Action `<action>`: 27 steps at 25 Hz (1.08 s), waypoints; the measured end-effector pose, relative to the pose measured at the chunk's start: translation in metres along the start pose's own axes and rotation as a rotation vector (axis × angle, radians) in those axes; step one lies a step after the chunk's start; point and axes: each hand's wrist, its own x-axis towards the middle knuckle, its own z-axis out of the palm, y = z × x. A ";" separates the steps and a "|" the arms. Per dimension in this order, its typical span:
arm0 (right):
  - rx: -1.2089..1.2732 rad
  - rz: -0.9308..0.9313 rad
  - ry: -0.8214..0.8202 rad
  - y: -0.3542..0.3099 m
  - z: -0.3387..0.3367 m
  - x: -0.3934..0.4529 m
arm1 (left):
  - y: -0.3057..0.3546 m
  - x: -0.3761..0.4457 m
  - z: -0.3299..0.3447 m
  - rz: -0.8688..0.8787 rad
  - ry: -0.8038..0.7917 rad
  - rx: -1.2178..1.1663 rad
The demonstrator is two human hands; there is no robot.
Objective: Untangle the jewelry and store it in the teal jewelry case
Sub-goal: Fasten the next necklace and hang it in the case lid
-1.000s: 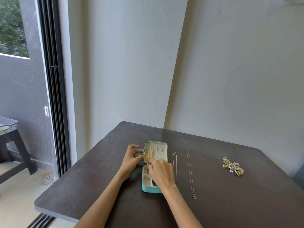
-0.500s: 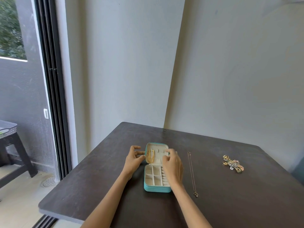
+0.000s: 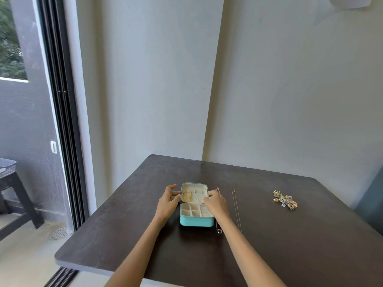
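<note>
The teal jewelry case (image 3: 196, 221) lies open on the dark table (image 3: 290, 245), its cream lid tipped back. A gold chain (image 3: 187, 196) hangs inside the lid at the left. The lower tray's compartments look bare. My left hand (image 3: 166, 204) holds the lid's left edge with thumb and fingertips. My right hand (image 3: 217, 204) curls its fingers round the lid's right edge. Two thin necklaces lie straight to the right of the case: one (image 3: 219, 230) is partly under my right wrist, the other (image 3: 236, 210) lies free. A tangled pile of jewelry (image 3: 285, 200) sits further right.
The table stands in a wall corner; its left edge (image 3: 99, 210) faces a sliding door track (image 3: 62, 141). A dark stool (image 3: 12, 187) stands outside on the balcony. A teal chair back (image 3: 371, 204) shows at the right edge.
My right hand left the gold chain in the lid and went to the lid's right edge, uncovering the tray compartments. My left hand stayed at the lid's left edge.
</note>
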 end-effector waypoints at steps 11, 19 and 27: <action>0.040 0.053 0.170 0.045 -0.046 0.003 | 0.059 0.012 0.023 0.359 -0.031 0.274; -0.252 0.064 0.148 0.077 -0.058 0.024 | 0.071 0.043 0.108 0.367 -0.275 0.610; -0.227 0.050 0.056 0.098 -0.064 0.048 | 0.075 0.063 0.126 0.368 -0.290 0.682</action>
